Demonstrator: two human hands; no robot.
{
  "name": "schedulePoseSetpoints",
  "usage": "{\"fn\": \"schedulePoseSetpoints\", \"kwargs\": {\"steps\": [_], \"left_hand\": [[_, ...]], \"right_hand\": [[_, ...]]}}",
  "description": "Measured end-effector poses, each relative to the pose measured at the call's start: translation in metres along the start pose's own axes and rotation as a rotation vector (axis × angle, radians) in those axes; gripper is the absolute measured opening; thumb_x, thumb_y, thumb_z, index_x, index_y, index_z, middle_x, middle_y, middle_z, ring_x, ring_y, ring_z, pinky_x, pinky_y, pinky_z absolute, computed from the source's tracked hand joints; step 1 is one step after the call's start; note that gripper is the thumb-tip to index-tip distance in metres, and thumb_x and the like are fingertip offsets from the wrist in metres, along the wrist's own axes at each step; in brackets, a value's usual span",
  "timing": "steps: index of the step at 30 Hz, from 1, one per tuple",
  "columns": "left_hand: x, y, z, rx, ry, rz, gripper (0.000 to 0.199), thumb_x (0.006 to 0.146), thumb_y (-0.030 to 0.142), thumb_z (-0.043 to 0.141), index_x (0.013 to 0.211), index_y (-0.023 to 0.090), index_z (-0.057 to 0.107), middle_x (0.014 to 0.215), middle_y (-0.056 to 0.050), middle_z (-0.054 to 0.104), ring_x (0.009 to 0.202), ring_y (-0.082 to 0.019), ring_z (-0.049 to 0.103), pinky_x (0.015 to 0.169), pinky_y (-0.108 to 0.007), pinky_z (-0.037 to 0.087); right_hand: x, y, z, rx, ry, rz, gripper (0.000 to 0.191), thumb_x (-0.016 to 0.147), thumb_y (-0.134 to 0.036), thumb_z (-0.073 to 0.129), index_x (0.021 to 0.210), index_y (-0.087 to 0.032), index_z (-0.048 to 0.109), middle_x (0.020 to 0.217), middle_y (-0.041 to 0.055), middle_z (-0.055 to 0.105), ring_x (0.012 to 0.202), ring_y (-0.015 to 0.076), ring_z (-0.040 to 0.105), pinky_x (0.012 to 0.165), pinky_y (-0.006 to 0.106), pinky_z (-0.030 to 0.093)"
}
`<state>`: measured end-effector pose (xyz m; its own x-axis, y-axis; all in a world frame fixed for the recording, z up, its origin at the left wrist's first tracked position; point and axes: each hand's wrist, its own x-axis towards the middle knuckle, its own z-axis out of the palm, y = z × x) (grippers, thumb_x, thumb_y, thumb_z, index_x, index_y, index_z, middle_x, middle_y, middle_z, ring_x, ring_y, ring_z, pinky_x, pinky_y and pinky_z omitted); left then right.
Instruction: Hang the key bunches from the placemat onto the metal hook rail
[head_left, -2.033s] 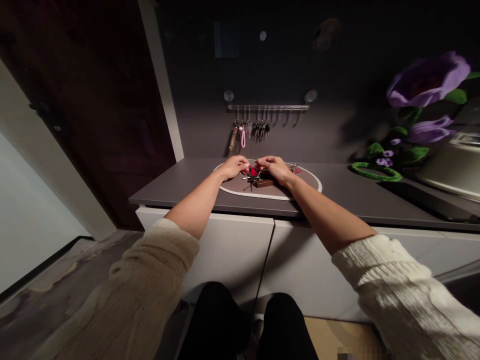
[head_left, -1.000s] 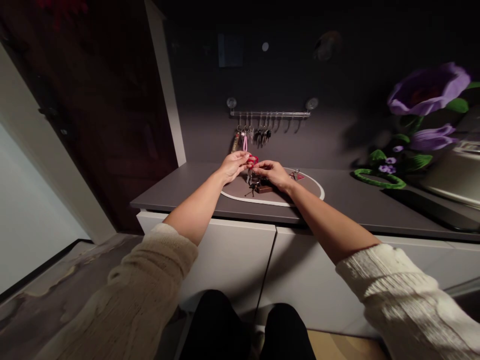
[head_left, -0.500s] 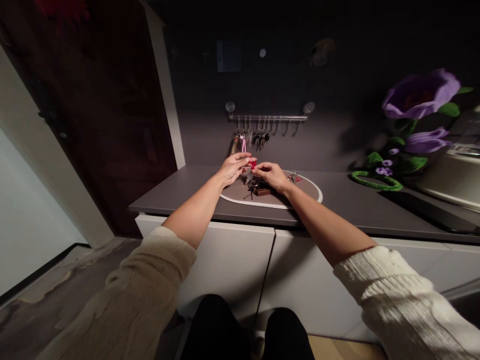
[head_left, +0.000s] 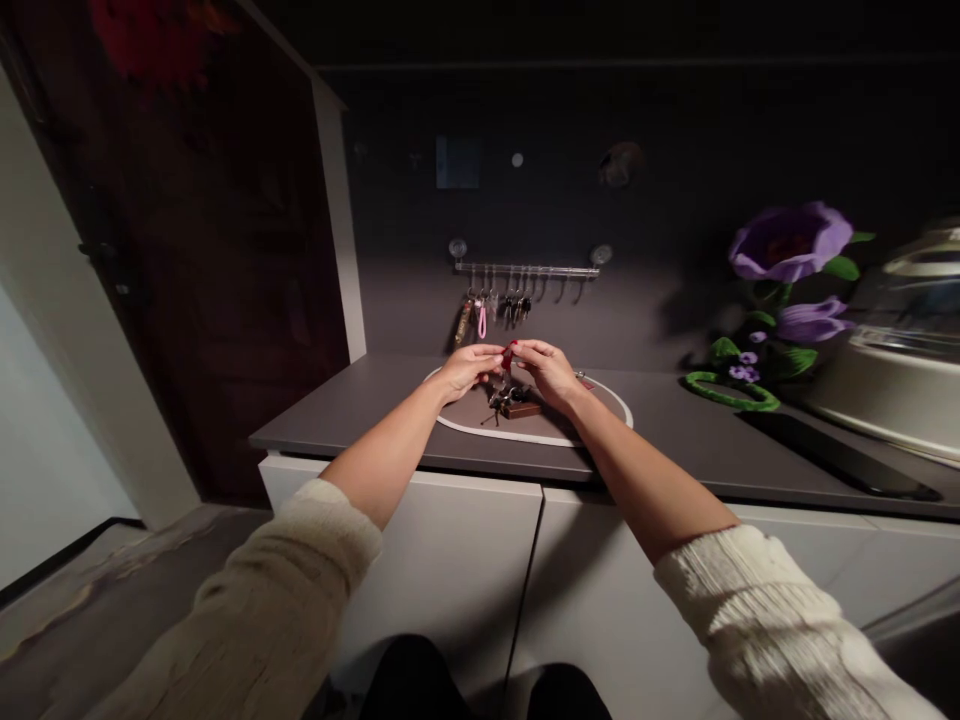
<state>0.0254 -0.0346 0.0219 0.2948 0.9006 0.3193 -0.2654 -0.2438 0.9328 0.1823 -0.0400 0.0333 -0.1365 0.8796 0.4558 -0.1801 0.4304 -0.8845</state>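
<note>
Between the fingertips of both hands is a small red strip (head_left: 508,354), soft-looking, its exact kind too small to tell. My left hand (head_left: 469,372) pinches it from the left, and my right hand (head_left: 549,374) pinches it from the right. Both hands are over an oval brown mat with a white rim (head_left: 495,433). Just below the fingers, a bunch of keys (head_left: 498,401) lies on the mat against a brown block-shaped piece (head_left: 523,410). A small red and metal item (head_left: 586,382) rests on the mat, partly behind my right hand.
On the wall, a clear hook rail (head_left: 532,270) holds several key sets (head_left: 517,306) and a pink loop strap (head_left: 482,320). Purple flowers (head_left: 791,245), a flat black object (head_left: 840,455) and a cream appliance with a clear top (head_left: 870,390) occupy the right side of the counter (head_left: 322,400).
My view has tilted up slightly. My hands have drawn closer together around the red strip, and the right fingers now grip its upper part.
</note>
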Motion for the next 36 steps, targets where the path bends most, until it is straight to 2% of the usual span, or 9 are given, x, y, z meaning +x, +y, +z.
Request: {"fn": "schedulePoseSetpoints", "kwargs": {"steps": [5, 9, 15, 18, 22, 29, 36], "left_hand": [[0.000, -0.001, 0.001, -0.061, -0.073, -0.024, 0.032, 0.065, 0.016, 0.068, 0.097, 0.013, 0.061, 0.087, -0.006, 0.066, 0.069, -0.008, 0.058, 0.063, -0.021, 0.041], [0.001, -0.001, 0.001, -0.163, -0.076, -0.012, 0.030, 0.067, 0.017, 0.067, 0.096, 0.014, 0.061, 0.094, -0.008, 0.065, 0.077, -0.009, 0.059, 0.072, -0.023, 0.043], [0.002, -0.005, 0.002, -0.168, 0.007, -0.048, 0.027, 0.067, 0.019, 0.066, 0.094, 0.014, 0.060, 0.093, -0.009, 0.066, 0.071, -0.009, 0.059, 0.066, -0.023, 0.042], [0.002, -0.006, 0.003, -0.139, 0.051, -0.059, 0.025, 0.067, 0.021, 0.066, 0.091, 0.014, 0.060, 0.087, -0.008, 0.067, 0.066, -0.008, 0.058, 0.061, -0.021, 0.041], [0.002, -0.005, 0.006, -0.060, 0.116, -0.067, 0.024, 0.066, 0.024, 0.067, 0.086, 0.014, 0.060, 0.080, -0.006, 0.066, 0.059, -0.007, 0.055, 0.054, -0.018, 0.037], [0.005, -0.014, 0.009, 0.194, 0.144, 0.024, 0.017, 0.067, 0.026, 0.063, 0.075, 0.012, 0.059, 0.068, -0.004, 0.065, 0.049, -0.006, 0.049, 0.045, -0.017, 0.032], [0.007, -0.019, 0.015, 0.283, 0.188, 0.059, 0.014, 0.067, 0.024, 0.062, 0.066, 0.012, 0.055, 0.055, 0.000, 0.059, 0.043, -0.005, 0.043, 0.048, -0.019, 0.034]], "right_hand": [[-0.001, -0.005, 0.001, 0.223, -0.020, 0.032, 0.020, 0.058, -0.028, 0.073, 0.071, -0.018, 0.062, 0.081, 0.0016, 0.068, 0.078, 0.0119, 0.061, 0.078, 0.025, 0.044], [-0.002, -0.007, 0.000, 0.324, -0.012, 0.062, 0.022, 0.062, -0.029, 0.071, 0.078, -0.020, 0.059, 0.078, 0.0013, 0.068, 0.071, 0.0116, 0.063, 0.070, 0.025, 0.048], [0.004, -0.010, -0.006, 0.387, 0.074, 0.045, 0.027, 0.063, -0.028, 0.071, 0.085, -0.022, 0.057, 0.072, -0.0018, 0.065, 0.070, 0.0129, 0.063, 0.066, 0.027, 0.051], [0.009, -0.014, -0.012, 0.325, 0.097, 0.039, 0.027, 0.064, -0.028, 0.069, 0.087, -0.021, 0.058, 0.070, -0.0021, 0.063, 0.060, 0.0096, 0.060, 0.057, 0.023, 0.051], [0.022, -0.018, -0.020, 0.202, 0.131, 0.007, 0.026, 0.061, -0.027, 0.070, 0.083, -0.019, 0.060, 0.068, -0.0021, 0.062, 0.047, 0.0046, 0.049, 0.042, 0.016, 0.041], [0.056, -0.029, -0.029, -0.042, 0.232, -0.050, 0.026, 0.054, -0.029, 0.070, 0.072, -0.015, 0.056, 0.066, 0.0003, 0.062, 0.041, 0.0029, 0.040, 0.037, 0.017, 0.031], [0.088, -0.037, -0.031, -0.275, 0.365, -0.084, 0.024, 0.055, -0.026, 0.067, 0.062, -0.016, 0.046, 0.054, -0.0020, 0.057, 0.038, 0.0037, 0.039, 0.036, 0.017, 0.028]]}}
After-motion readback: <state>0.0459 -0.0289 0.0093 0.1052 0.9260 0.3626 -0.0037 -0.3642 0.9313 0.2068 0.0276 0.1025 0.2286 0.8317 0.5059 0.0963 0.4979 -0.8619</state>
